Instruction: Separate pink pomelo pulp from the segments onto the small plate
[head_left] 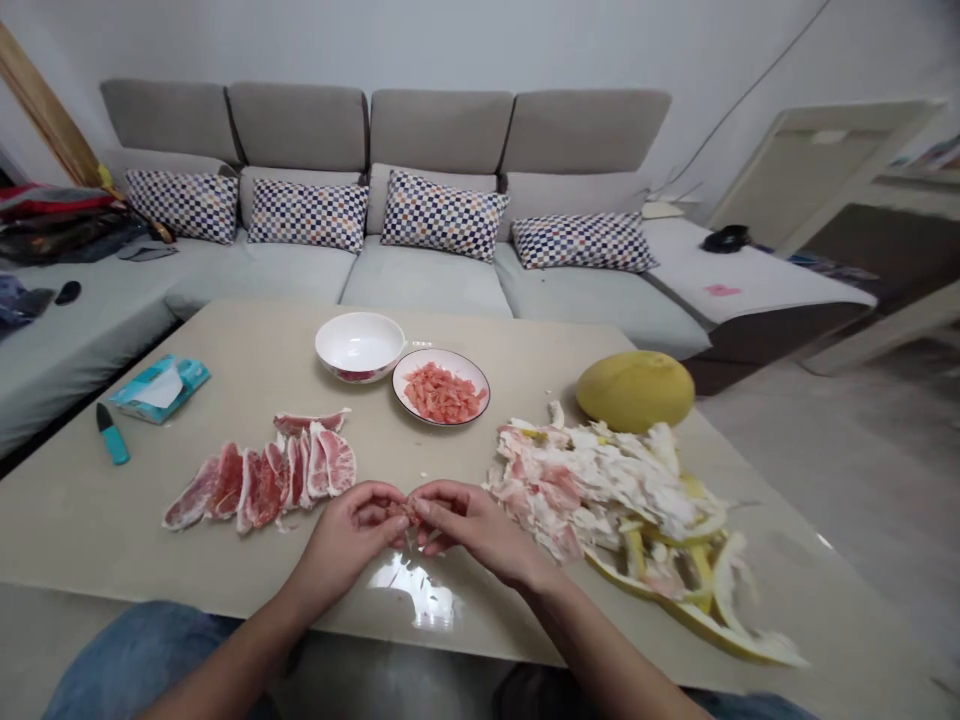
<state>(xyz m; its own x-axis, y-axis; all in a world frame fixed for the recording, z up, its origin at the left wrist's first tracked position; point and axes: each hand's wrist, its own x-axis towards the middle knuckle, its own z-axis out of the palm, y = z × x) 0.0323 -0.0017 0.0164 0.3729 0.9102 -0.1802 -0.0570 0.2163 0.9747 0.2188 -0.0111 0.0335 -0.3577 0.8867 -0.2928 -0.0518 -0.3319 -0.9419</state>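
Left fingers (377, 491) and right fingers (441, 515) in pinch on small pomelo piece (403, 511), pomelo segments (271, 488) to their left.

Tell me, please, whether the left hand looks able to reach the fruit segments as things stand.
Probably yes: the left hand is close beside the fruit segments with nothing between, though it and the right hand hold a small pink piece.
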